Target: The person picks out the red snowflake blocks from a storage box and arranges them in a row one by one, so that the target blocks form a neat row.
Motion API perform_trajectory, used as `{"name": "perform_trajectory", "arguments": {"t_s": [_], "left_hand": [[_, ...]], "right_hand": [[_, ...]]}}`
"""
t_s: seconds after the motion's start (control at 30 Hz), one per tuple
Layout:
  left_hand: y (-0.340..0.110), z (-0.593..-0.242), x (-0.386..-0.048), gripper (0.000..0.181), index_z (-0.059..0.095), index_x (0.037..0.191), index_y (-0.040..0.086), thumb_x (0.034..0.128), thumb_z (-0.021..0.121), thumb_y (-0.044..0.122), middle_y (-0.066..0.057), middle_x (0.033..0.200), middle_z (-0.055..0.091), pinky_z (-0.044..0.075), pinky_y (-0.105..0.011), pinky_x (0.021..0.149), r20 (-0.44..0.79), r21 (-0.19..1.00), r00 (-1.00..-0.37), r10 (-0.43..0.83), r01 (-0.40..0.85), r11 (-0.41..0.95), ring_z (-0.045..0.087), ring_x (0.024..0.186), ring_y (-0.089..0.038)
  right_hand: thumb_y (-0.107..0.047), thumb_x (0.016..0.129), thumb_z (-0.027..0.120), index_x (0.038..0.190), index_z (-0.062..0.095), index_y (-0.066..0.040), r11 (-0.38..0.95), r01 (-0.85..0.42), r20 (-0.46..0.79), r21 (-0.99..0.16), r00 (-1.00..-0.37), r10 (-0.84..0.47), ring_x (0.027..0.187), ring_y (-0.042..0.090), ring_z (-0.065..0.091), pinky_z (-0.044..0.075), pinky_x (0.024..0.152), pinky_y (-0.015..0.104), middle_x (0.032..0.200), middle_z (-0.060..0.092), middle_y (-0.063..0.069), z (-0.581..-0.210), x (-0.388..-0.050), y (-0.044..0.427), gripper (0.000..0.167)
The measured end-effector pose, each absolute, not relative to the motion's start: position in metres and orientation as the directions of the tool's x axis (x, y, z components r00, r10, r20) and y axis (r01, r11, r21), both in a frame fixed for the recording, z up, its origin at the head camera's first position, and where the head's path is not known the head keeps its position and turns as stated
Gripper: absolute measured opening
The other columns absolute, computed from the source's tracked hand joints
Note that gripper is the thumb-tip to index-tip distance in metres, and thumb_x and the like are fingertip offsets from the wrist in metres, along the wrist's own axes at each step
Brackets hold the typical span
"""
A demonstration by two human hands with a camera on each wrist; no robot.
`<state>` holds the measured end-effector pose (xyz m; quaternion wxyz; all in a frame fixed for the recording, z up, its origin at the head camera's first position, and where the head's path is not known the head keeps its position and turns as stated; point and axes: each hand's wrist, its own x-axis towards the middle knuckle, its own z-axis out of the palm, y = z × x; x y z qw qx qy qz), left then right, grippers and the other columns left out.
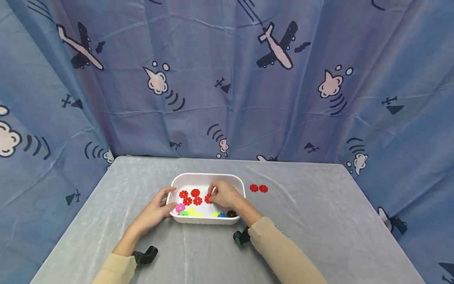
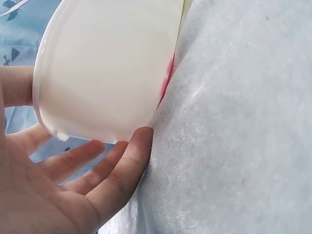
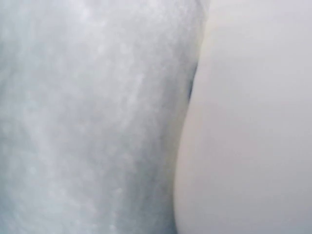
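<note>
A white plastic tray (image 1: 205,221) stands on the cloth-covered table. My left hand (image 1: 156,211) grips its left end; in the left wrist view the thumb goes over the rim and the fingers (image 2: 139,146) lie against the outer wall. Inside the tray, my right hand (image 1: 225,193) pinches a red notched disc (image 1: 208,198) between thumb and fingertips. Left of that disc lie several more red notched discs (image 1: 195,192). A pink disc (image 1: 180,207), yellow pieces (image 1: 192,212), a blue piece (image 1: 221,215) and a dark brown disc (image 1: 231,213) lie along the near side.
Two red discs (image 1: 258,188) lie side by side on the grey cloth (image 1: 301,221), right of the tray. A blue curtain (image 1: 198,130) with airplane prints hangs behind the table. The right wrist view shows only blurred cloth and the tray's outer wall (image 3: 243,126).
</note>
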<state>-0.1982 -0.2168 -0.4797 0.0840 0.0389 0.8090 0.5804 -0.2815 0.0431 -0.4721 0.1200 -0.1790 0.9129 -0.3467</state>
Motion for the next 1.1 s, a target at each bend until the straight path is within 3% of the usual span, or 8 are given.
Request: {"name": "perform_trajectory", "arguments": {"t_s": [0.73, 1.1], "left_hand": [[-0.219, -0.483, -0.201, 0.054, 0.038, 0.151, 0.012, 0.1021, 0.061, 0.015, -0.026, 0.159, 0.029, 0.056, -0.034, 0.082, -0.113, 0.943, -0.981, 0.155, -0.057, 0.326, 0.049, 0.132, -0.04], [-0.22, -0.483, -0.201, 0.056, 0.037, 0.152, 0.012, 0.1017, 0.062, 0.015, -0.026, 0.159, 0.029, 0.055, -0.032, 0.08, -0.112, 0.942, -0.981, 0.158, -0.053, 0.333, 0.052, 0.129, -0.037]], "right_hand": [[0.0, 0.088, 0.074, 0.094, 0.064, -0.01, 0.606, -0.253, -0.034, -0.754, -0.907, -0.421, 0.063, 0.016, 0.054, 0.043, 0.053, 0.025, 0.078, 0.057, 0.003, -0.472, -0.28, 0.043, 0.015], [-0.001, 0.087, 0.075, 0.094, 0.066, -0.01, 0.536, -0.305, 0.027, -0.787, -0.886, -0.464, 0.074, 0.017, 0.055, 0.046, 0.063, 0.026, 0.08, 0.059, 0.002, -0.454, -0.277, 0.049, 0.014]]}}
